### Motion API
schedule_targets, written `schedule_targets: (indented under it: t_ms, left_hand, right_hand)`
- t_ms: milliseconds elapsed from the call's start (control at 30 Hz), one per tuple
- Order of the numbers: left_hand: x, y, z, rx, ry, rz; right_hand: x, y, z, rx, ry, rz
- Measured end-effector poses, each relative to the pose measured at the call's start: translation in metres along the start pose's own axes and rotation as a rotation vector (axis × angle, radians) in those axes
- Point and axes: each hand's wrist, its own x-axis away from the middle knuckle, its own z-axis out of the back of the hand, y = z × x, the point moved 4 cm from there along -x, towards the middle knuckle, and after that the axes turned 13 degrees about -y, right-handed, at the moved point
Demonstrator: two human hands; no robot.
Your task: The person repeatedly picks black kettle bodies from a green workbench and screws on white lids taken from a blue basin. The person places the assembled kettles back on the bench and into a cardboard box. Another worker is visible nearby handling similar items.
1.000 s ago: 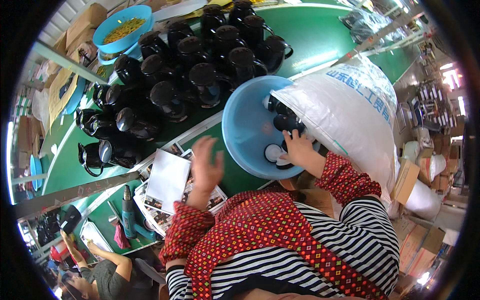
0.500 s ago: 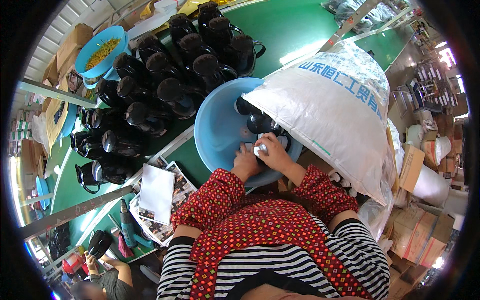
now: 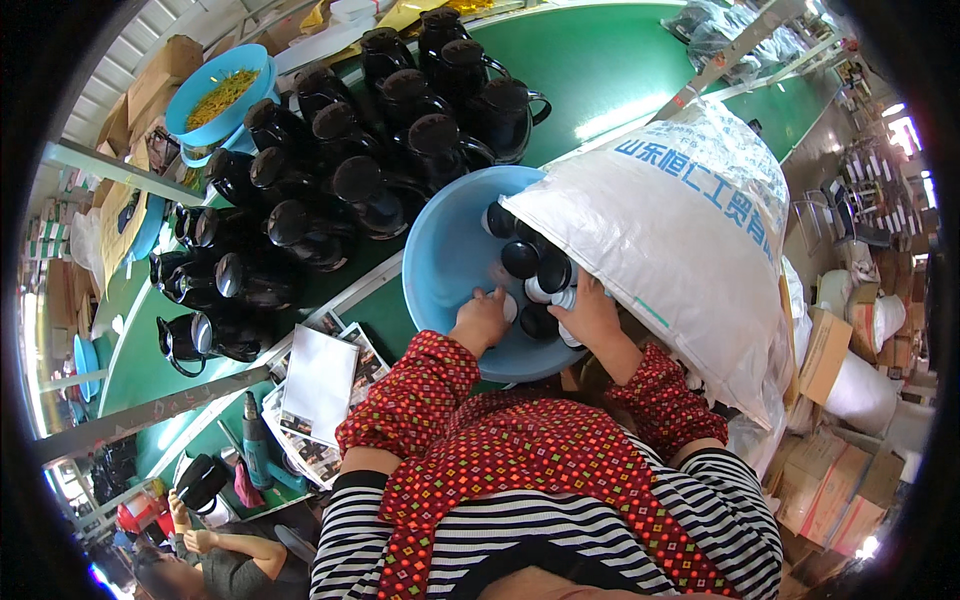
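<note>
A light blue basin (image 3: 425, 255) holds several stoppers with round black caps (image 3: 520, 260) and white bodies. Inside it, my left hand (image 3: 482, 318) is closed at a white stopper (image 3: 510, 308), its fingers curled against the side. My right hand (image 3: 598, 322) reaches in at the basin's right, thumb and fingers around another white stopper (image 3: 564, 299). A loose black cap (image 3: 538, 321) lies between the two hands. A large white woven sack (image 3: 650, 220) slumps over the basin's right rim and hides part of what is inside.
Rows of black jugs with handles (image 3: 370, 190) stand on the green table (image 3: 575, 70) to the left and beyond the basin. White paper (image 3: 318, 385) lies over printed sheets. A co-worker (image 3: 235, 565) handles a black jug (image 3: 203, 482) at lower left. Cardboard boxes (image 3: 835, 480) are stacked right.
My hands have moved apart. The right one no longer holds the white-ended stopper close to the left hand and has shifted right to another. The co-worker's hands have moved slightly.
</note>
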Motion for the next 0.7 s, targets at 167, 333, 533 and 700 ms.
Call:
schedule_targets:
  t_ms: [167, 333, 533, 700]
  left_hand:
    - [0.053, -0.021, 0.039, 0.6, 0.21, -0.265]
    - [0.091, -0.065, -0.01, 1.266, -0.014, -0.568]
    - [0.208, -0.117, -0.059, 1.654, -0.065, -0.625]
    - [0.264, -0.167, -0.102, 1.801, 0.1, -0.431]
  right_hand:
    - [-0.03, -0.027, 0.012, 0.176, -0.115, -0.001]
    - [-0.07, -0.018, -0.007, 0.405, -0.123, 0.081]
    - [-0.052, -0.082, 0.018, 0.487, -0.422, 0.127]
    - [-0.057, -0.142, 0.022, 0.131, -0.747, 0.332]
